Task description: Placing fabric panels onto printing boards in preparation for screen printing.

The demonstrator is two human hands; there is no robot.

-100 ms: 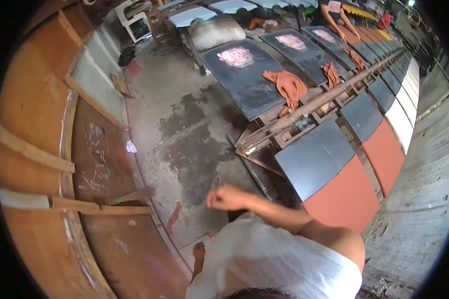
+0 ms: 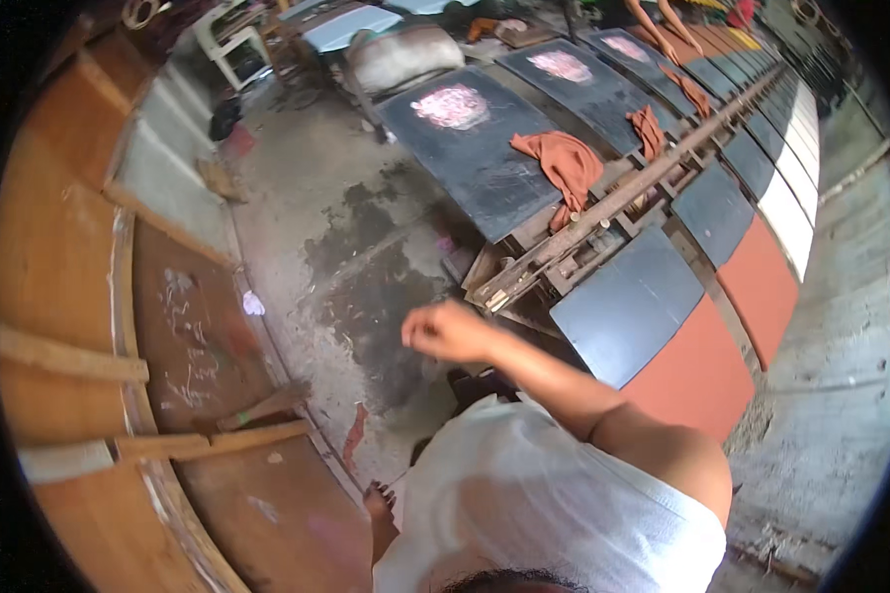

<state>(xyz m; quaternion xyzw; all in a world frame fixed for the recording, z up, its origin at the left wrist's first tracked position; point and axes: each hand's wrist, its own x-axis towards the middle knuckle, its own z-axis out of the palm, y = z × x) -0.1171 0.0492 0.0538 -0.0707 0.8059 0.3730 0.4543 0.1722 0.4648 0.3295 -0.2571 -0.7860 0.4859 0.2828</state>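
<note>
Grey floor [image 2: 297,188] shows beneath the empty, half-curled right hand [image 2: 445,331] and the left hand [image 2: 380,500], its fingers slightly spread.

Your shirt [image 2: 544,474] is white, shading to pale grey. The near board [image 2: 480,168] ahead of you is blue-black with faint lighter scuffs, its round patch [image 2: 450,106] mottled pink and white; the cloth [image 2: 571,168] on it is rusty orange. To your right, the closest panel [image 2: 628,301] is slate blue in one block and plain brick orange in the other, while farther panels [image 2: 787,229] show white. Your left has an orange-brown wall [image 2: 49,237], dark brown lower down with white scrawls. The floor [image 2: 282,178] is grey, blotched darker.
</note>
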